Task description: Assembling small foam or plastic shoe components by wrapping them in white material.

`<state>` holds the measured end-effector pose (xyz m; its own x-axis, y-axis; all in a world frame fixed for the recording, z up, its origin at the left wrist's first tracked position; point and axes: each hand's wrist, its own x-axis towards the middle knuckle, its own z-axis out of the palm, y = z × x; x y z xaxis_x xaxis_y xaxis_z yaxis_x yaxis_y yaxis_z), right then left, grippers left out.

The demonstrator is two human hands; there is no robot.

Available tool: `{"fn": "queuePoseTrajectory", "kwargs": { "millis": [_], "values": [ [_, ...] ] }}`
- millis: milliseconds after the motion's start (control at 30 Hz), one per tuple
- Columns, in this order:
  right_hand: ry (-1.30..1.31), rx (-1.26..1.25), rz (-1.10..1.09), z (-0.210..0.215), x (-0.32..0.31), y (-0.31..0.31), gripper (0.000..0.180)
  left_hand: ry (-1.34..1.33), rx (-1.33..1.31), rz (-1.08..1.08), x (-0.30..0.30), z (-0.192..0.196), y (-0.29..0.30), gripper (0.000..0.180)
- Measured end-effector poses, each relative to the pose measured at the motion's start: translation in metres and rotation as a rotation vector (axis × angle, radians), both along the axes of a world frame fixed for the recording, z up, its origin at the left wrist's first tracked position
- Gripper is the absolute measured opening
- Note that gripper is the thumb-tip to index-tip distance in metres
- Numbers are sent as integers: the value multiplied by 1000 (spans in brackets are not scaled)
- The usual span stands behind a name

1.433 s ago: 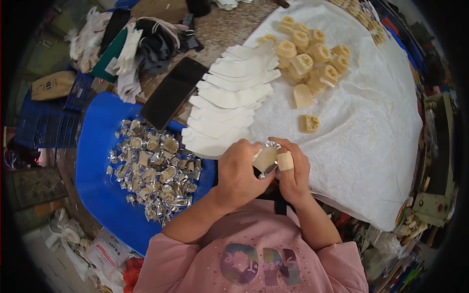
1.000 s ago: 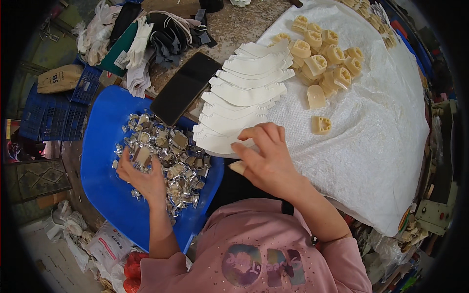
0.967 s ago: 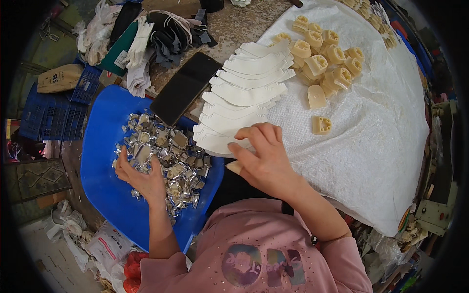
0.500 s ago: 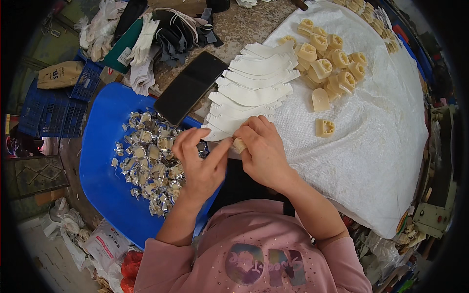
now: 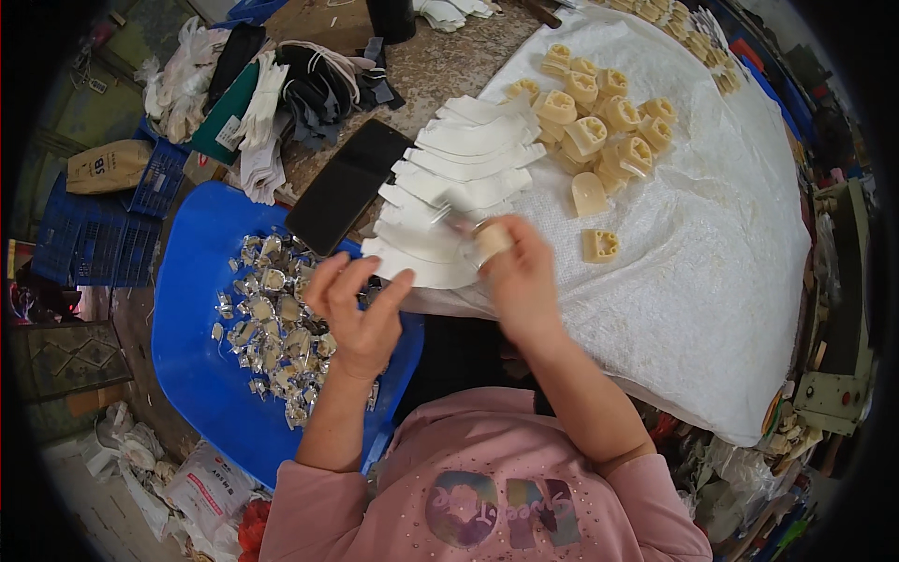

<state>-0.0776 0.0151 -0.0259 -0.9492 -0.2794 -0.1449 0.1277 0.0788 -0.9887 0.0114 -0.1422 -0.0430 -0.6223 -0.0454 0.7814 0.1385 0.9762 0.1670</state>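
My right hand, smeared by motion, grips a small cream moulded piece at the front edge of the white sack. A blurred shiny strip seems to extend from that piece; whether it is attached I cannot tell. My left hand is open and holds nothing, its fingers spread over the rim of the blue basin. Its fingertips are next to the near end of an overlapping row of curved white strips. In the basin lie many cream pieces with silvery wrapping.
Similar cream moulded pieces are heaped on the white sack to the right. A black phone lies between the basin and the strips. Gloves and dark cloth sit at the back left. Blue crates stand far left.
My hands have moved apart: the left went slightly left, while the right shifted right with the cream piece. The shiny strip now shows beside it. The whole view has shifted a little.
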Motion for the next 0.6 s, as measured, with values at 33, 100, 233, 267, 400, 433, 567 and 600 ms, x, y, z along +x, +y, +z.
{"fn": "queuePoseTrajectory", "kwargs": {
  "millis": [33, 100, 233, 267, 400, 433, 567, 600],
  "values": [
    [2, -1, -4, -3, -6, 5, 11, -31, 39, 17, 3, -2, -3, 30],
    [-50, -453, -165, -3, -15, 16, 12, -76, 99, -23, 6, -8, -7, 28],
    [163, -479, -317, 20, -10, 47, 11, -200, 233, -75, 3, 8, -9, 25],
    [360, -333, -311, 22, -10, 54, 12, -248, 300, -82, 2, 11, -7, 25],
    [980, 237, -178, 30, -8, 73, 25, -83, 182, 35, -5, 36, 16, 27],
    [1068, 317, -153, 31, -5, 72, 32, -137, 163, -13, -5, 44, 24, 23],
    [1170, 556, 43, 35, 21, 63, 27, -570, 1117, -611, -9, 48, 72, 34],
    [1156, 561, 112, 37, 24, 63, 27, -668, 1273, -636, -10, 37, 80, 38]
  ]
}}
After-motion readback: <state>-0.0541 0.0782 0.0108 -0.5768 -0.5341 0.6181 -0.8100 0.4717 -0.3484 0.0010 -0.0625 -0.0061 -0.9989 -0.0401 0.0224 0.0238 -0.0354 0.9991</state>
